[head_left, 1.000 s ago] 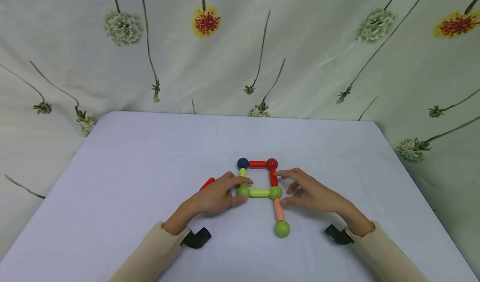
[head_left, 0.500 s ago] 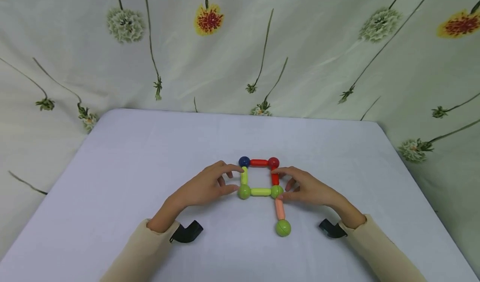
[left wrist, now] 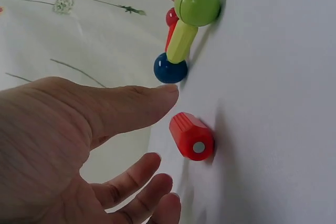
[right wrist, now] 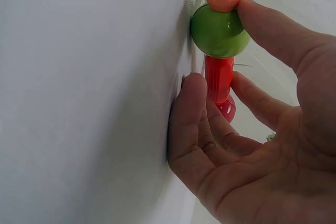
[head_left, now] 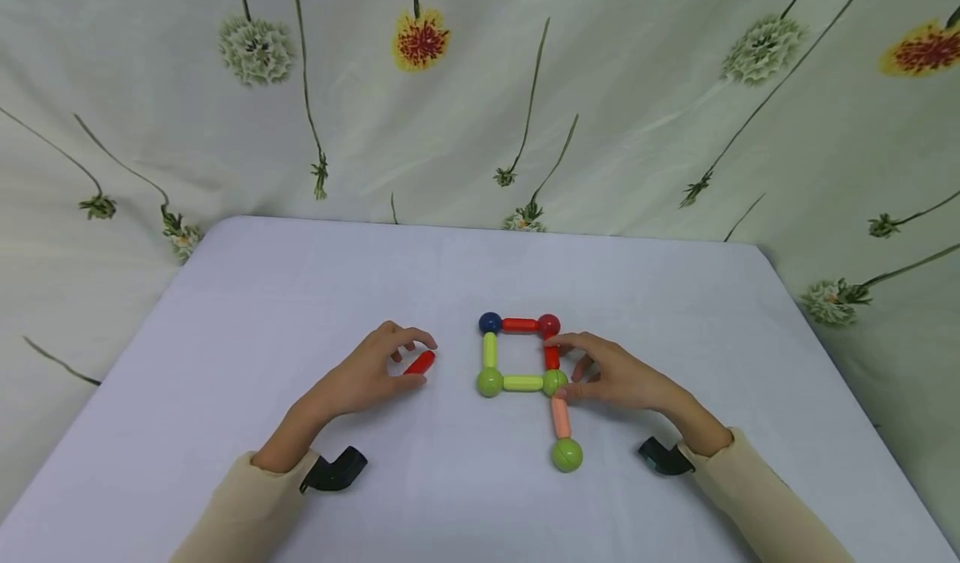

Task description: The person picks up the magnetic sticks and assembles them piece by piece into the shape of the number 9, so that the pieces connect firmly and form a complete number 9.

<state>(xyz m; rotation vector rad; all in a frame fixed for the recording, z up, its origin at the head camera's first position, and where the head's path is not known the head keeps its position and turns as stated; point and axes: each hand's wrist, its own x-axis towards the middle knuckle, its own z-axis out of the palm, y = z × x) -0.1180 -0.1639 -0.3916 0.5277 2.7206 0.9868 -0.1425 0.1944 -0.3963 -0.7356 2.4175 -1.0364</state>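
A flat frame of balls and rods lies mid-table: blue ball (head_left: 490,323), red ball (head_left: 548,325), two green balls (head_left: 489,382) joined by yellow-green rods (head_left: 522,383) and red rods. A peach rod (head_left: 558,417) with a green ball (head_left: 567,455) trails toward me. My right hand (head_left: 572,370) holds the frame's right side, its thumb on the corner green ball (right wrist: 218,31) and two fingers pinching the upright red rod (right wrist: 218,77). My left hand (head_left: 397,361) hovers, fingers spread, round a loose red rod (head_left: 420,362) (left wrist: 191,136) without gripping it.
The white table (head_left: 262,296) stands against a flower-print cloth (head_left: 600,88) that hangs behind and to both sides. Black wrist mounts (head_left: 333,470) (head_left: 663,456) sit just above the tabletop near my sleeves.
My left hand let go of the frame's left side and moved left to the loose red rod. The right hand and the frame stayed put.
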